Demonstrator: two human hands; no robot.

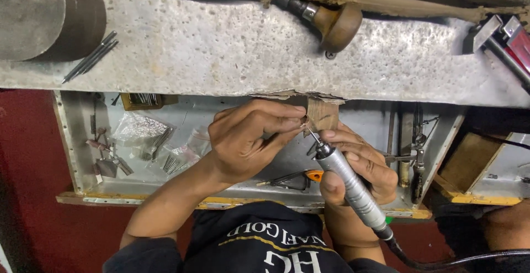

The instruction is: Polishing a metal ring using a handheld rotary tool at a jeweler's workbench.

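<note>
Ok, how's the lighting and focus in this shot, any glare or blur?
Head view: even light, sharp on the left hand and right hand; mild sheen on the rotary handpiece; deep shadow along the top edge and bottom right; bench edge bows slightly.

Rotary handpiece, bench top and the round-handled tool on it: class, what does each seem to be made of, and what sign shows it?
Rotary handpiece, held in the right hand: likely metal, satin silver sheen. Bench top: looks like pitted grey metal sheet or stone, dull and speckled; unclear which. Round-handled tool: handle probably wood, brown and smoothly polished.
</note>
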